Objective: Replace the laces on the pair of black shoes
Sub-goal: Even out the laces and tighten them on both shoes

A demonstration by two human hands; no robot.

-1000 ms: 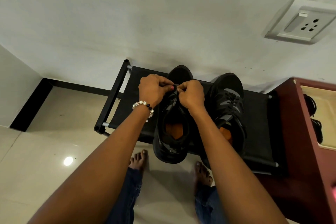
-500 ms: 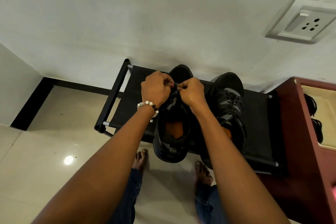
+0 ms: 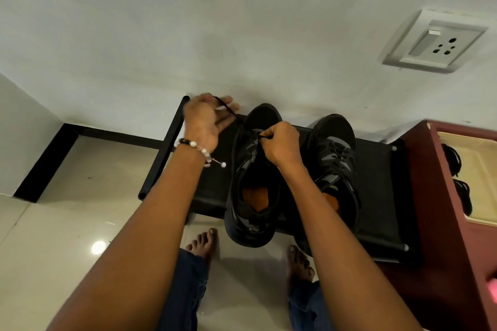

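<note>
Two black shoes stand side by side on a black fabric rack. The left shoe has an orange insole and its eyelets are mostly bare. The right shoe is laced in black. My left hand, wearing a bead bracelet, is raised to the left of the left shoe and holds a black lace that stretches taut from the shoe's front. My right hand pinches the lace at the shoe's front eyelets.
A white wall with a socket plate rises just behind the rack. A maroon cabinet stands against the rack's right end. My bare feet are on the glossy tiled floor in front of it.
My left hand has left the shoe's front and swung up and to the left, drawing the lace out. My right hand stays at the eyelets.
</note>
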